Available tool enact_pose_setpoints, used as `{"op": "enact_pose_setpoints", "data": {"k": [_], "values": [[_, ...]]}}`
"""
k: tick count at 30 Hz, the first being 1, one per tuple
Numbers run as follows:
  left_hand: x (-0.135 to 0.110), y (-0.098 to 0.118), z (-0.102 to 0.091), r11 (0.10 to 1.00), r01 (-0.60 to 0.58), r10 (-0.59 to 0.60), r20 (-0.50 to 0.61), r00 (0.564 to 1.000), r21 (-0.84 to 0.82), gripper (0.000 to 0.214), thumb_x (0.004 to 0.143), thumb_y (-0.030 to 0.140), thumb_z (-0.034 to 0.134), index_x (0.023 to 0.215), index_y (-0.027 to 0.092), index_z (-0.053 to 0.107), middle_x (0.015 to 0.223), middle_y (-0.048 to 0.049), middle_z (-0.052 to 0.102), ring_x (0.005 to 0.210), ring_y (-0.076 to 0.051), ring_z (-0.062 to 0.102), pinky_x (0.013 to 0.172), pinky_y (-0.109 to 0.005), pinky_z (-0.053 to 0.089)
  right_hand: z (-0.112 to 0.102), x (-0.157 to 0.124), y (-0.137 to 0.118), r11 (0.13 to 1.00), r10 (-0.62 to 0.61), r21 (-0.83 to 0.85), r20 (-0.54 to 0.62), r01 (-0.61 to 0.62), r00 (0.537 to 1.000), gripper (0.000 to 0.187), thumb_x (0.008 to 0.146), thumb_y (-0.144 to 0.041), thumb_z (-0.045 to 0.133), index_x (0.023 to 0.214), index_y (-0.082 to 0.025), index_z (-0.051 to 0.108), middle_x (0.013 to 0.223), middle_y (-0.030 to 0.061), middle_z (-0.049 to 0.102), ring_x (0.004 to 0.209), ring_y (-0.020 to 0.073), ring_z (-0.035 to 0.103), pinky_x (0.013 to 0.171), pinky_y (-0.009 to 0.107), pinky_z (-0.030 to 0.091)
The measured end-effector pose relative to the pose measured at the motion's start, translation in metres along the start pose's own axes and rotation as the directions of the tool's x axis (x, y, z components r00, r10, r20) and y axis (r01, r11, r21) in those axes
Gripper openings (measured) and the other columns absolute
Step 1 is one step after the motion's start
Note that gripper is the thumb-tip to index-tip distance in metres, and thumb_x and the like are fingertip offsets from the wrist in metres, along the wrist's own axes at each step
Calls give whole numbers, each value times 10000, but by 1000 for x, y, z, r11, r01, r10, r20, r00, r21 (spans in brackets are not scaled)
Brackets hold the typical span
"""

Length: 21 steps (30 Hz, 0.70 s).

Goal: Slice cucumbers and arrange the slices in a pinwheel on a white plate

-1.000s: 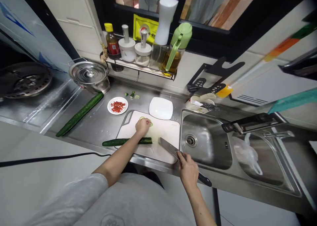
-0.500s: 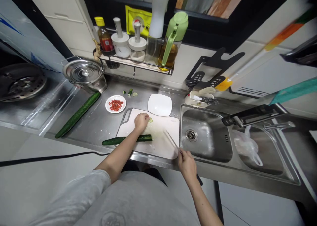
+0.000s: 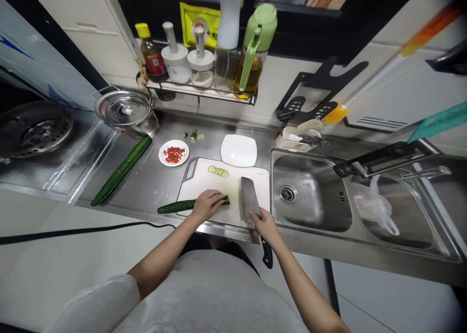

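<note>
My left hand (image 3: 208,204) is closed over the cut end of a cucumber (image 3: 177,206), which lies across the front of the white cutting board (image 3: 193,182). In my right hand (image 3: 265,225) is a kitchen cleaver (image 3: 249,196), gripped where blade and handle meet, its black handle pointing down toward me. The wide blade stands over the right side of the board, apart from the cucumber. Behind my left hand, a short row of overlapping cucumber slices (image 3: 218,171) rests on the board.
A whole cucumber (image 3: 121,171) lies on the counter at left. Behind the board are a plate of chopped red pieces (image 3: 174,163), cucumber ends (image 3: 193,134) and a white plate (image 3: 239,151). The sink (image 3: 310,196) is at right; a lidded steel pot (image 3: 127,111) stands back left.
My left hand has moved from the slices at the back of the board forward onto the cucumber. The cleaver has turned, so its broad side now shows.
</note>
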<state>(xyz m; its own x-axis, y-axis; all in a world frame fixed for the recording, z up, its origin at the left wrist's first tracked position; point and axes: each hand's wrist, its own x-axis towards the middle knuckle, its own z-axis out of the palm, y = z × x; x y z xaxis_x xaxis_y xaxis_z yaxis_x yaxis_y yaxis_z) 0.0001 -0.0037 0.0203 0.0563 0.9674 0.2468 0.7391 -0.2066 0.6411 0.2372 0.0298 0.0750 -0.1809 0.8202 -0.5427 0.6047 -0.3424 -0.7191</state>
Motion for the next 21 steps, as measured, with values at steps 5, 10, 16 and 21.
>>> {"op": "enact_pose_setpoints", "data": {"k": [5, 10, 16, 21], "values": [[0, -1, 3, 999, -36, 36, 33, 999, 3, 268, 920, 341, 472, 1025, 245, 699, 1026, -59, 686, 969, -155, 610, 882, -325, 510, 3, 0, -9, 956, -74, -284, -9, 69, 997, 187, 851, -353, 449, 845, -185, 532, 641, -10, 621, 476, 128, 557, 496, 219, 366], [-2, -2, 1, 999, -23, 20, 87, 996, 36, 284, 926, 340, 458, 1077, 267, 686, 1040, -56, 678, 974, -159, 602, 887, -328, 507, 14, -16, -28, 750, -115, -654, 19, 100, 993, 173, 922, -257, 413, 932, -160, 556, 792, 71, 667, 757, 175, 622, 617, 232, 329], [-6, -4, 5, 998, -22, 16, 96, 995, 59, 284, 922, 330, 460, 1098, 282, 677, 1072, -53, 667, 1007, -167, 593, 905, -335, 503, 28, -34, -48, 713, -12, -695, 115, 89, 993, 206, 965, -211, 340, 1055, -136, 510, 836, 109, 667, 765, 192, 634, 632, 254, 329], [-9, -4, 6, 998, -31, 25, 98, 995, 58, 282, 922, 323, 461, 1105, 291, 672, 1134, -52, 649, 1060, -169, 586, 933, -329, 494, 34, -37, -50, 718, -5, -689, 140, 101, 990, 219, 960, -187, 323, 1069, -128, 503, 863, 126, 675, 815, 219, 646, 649, 267, 359]]}}
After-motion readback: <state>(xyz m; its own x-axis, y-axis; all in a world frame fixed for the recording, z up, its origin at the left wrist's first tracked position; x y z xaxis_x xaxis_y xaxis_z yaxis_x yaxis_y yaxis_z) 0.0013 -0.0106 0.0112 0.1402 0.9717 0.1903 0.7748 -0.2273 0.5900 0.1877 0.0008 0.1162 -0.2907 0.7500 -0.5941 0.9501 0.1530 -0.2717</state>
